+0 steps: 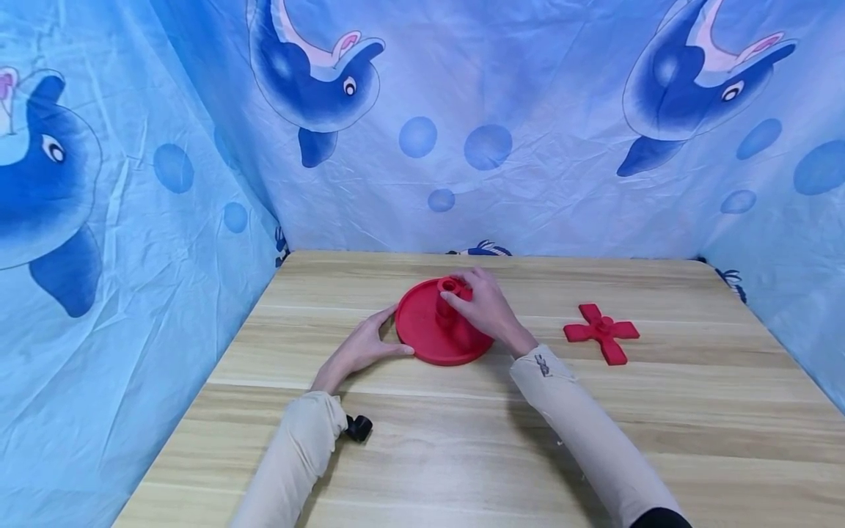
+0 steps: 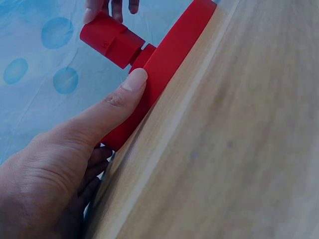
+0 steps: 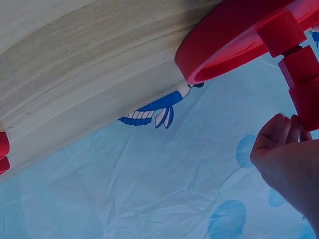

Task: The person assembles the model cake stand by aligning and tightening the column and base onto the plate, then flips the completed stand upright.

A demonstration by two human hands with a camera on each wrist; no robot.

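Observation:
A shallow red round tray (image 1: 416,323) with a raised rim lies on the table. My left hand (image 1: 361,348) holds its left side, thumb at the near edge and fingers round the far side; in the left wrist view the thumb (image 2: 134,79) presses on the rim. From the tray's middle rises a short thick red stub (image 3: 281,32). Above it stands a red hollow cylinder (image 1: 445,314) with a stepped body, a narrow gap showing between the two. Thumb and fingers of my right hand (image 1: 490,308) pinch the cylinder's upper end.
To the right of the tray lies a flat red four-armed cross (image 1: 602,330) with a round boss in its middle. Blue cloth (image 1: 462,198) with cartoon dolphins hangs behind and beside the wooden table (image 1: 436,440). A small black device (image 1: 359,428) sits at my left wrist.

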